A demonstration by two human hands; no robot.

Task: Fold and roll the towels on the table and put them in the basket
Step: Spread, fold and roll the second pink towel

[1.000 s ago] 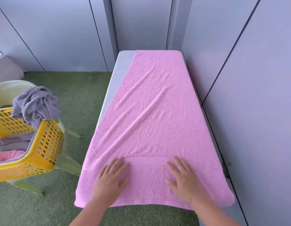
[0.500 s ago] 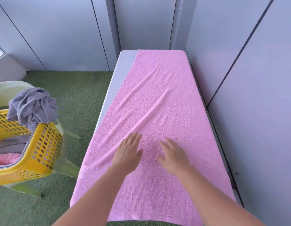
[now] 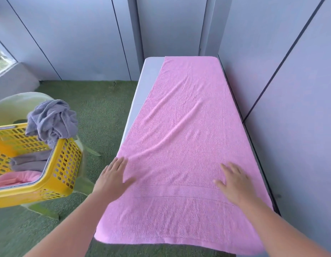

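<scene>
Pink towel (image 3: 183,145) lies spread on the desk (image 3: 151,71), long axis along the desk's length, near end overhanging; diagonal creases cross it. Left hand (image 3: 112,179) and right hand (image 3: 235,184): grip apart, fingers straight, flat at its side edges.

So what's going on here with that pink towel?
A person has a pink towel spread flat along a table and seems to be smoothing it. The left hand lies flat at its left edge, the right hand near its right side. No fold yet. The yellow basket to the left holds grey towels and a pink one, a crumpled grey towel on its rim.
</scene>
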